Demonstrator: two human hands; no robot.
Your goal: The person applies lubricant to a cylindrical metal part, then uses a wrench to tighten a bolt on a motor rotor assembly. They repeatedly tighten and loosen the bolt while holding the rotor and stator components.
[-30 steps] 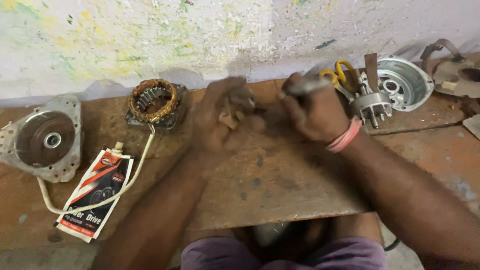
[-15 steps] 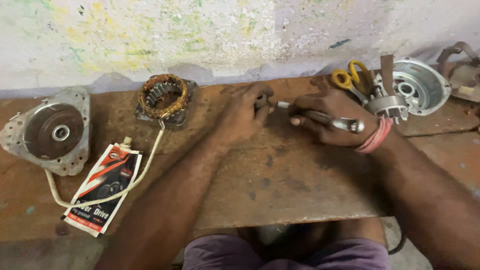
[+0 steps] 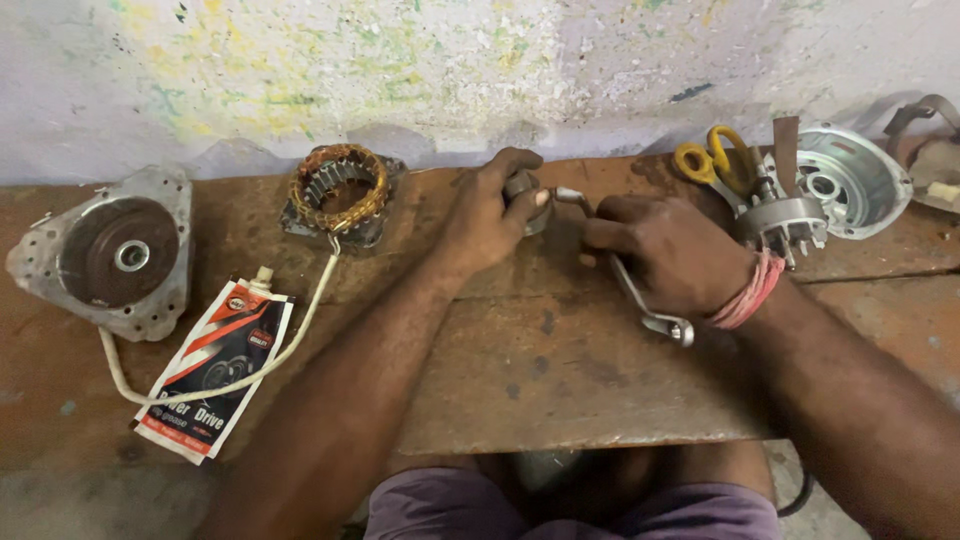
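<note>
Metal part (image 3: 522,190) mostly hidden under left hand (image 3: 490,215) fingers (image 3: 520,160).

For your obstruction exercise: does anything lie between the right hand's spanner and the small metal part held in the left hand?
Nothing visible does. The spanner in the right hand already reaches the small metal part gripped by the left hand; only bare workbench lies below.

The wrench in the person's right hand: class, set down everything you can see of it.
The wrench is a slim tool of bare grey metal. Its ring end juts out below the right hand, near a pink wristband. The shaft runs up through the fist; its bent far end reaches the small metal part that the left hand grips on the rusty workbench.
</note>
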